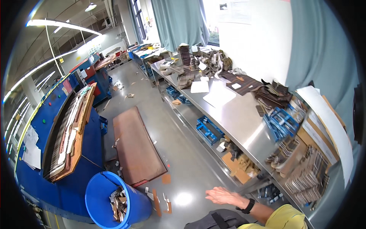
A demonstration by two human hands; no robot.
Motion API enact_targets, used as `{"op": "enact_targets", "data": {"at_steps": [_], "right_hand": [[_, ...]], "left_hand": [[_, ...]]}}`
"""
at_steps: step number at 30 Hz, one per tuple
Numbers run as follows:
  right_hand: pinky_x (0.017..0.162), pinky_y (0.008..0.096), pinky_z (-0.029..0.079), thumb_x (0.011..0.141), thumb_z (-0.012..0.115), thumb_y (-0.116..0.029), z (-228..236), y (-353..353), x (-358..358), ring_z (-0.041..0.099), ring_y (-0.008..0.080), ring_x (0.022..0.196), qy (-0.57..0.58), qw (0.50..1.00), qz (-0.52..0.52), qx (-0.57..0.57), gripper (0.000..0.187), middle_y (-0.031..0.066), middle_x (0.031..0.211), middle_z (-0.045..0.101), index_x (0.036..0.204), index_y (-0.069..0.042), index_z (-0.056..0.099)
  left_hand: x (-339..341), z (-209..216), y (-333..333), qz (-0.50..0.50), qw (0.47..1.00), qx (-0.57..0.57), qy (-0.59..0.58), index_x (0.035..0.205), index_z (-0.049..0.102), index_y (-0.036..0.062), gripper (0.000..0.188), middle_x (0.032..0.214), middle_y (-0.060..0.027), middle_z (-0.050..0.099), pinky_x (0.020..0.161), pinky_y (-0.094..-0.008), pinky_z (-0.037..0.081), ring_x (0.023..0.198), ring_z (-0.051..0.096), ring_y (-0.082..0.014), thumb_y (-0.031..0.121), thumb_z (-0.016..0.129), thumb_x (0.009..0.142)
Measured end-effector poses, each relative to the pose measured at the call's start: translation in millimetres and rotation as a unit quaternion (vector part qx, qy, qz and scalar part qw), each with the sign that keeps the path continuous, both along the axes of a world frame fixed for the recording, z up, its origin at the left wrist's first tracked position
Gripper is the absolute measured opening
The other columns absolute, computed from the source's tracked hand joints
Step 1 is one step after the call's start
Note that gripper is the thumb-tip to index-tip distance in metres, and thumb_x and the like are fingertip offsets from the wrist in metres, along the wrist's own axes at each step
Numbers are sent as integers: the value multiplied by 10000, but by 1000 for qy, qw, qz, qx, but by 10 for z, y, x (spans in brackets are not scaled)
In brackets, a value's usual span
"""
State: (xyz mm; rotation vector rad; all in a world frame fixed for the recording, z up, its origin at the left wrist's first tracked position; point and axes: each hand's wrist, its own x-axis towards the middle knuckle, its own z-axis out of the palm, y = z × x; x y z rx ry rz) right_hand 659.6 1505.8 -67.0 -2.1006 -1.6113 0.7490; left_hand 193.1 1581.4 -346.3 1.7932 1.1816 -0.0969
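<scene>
Right hand (222,196): mine, fingers loosely extended, nothing visibly held.
Brown cardboard (241,175): under the counter (244,128), ahead and right of my hand, apart.
Blue bin (143,208): left of my hand.

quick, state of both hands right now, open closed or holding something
Left hand: out of view, so its state cannot be told.
Right hand: open, with nothing visible in its grasp.
</scene>
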Motion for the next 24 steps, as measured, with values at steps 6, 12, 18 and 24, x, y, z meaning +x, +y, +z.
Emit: {"op": "enact_targets", "data": {"at_steps": [6,12,18,24], "right_hand": [[688,504,509,981,549,-258,-23,1719,221,647,432,816,7,990,121,76,287,231,840,664,1080,6,600],[757,487,513,986,521,-243,86,2840,772,655,425,887,68,995,72,-5,317,243,903,685,1156,12,599],[807,456,527,987,537,-264,473,3426,1613,672,402,905,77,990,-106,49,322,231,908,698,1138,8,620],[771,416,543,948,606,-221,287,3655,2374,695,357,881,47,943,-311,107,256,205,900,704,1072,-3,658]], "left_hand": [[968,136,1356,10,999,-20,49,1256,616,-18,428,764,-190,692,649,-401,520,695,657,-257,233,616,910],[1560,269,2746,-22,998,-35,49,1248,618,-20,411,780,-185,696,663,-387,523,707,651,-245,217,613,913],[2058,366,4280,-85,996,-2,11,1240,621,-23,394,797,-179,699,678,-373,526,720,644,-232,202,609,916],[3342,522,5836,-100,990,94,-46,1269,580,-57,428,1101,-262,690,863,-392,527,985,674,-313,223,621,949]]}}
